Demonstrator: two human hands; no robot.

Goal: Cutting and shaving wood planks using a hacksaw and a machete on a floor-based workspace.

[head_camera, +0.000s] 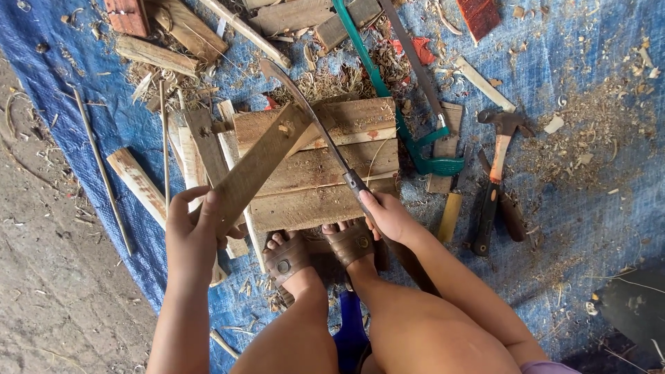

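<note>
The plank point(258, 166) is long, flat, weathered brown wood. It leans tilted, its lower end gripped at the left, its upper end resting on the wooden block, with a knot near the top. The knife point(312, 118) has a long, curved dark blade; its edge touches the plank's upper end.

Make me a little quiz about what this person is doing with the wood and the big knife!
1. True or false: the left hand holds the wooden slat.
2. What does the right hand grip? A) the claw hammer B) the long curved knife C) the green saw
3. What does the slat's far end rest on?

Key: 1 true. 2 B. 3 The plank board on the blue tarp.
</note>
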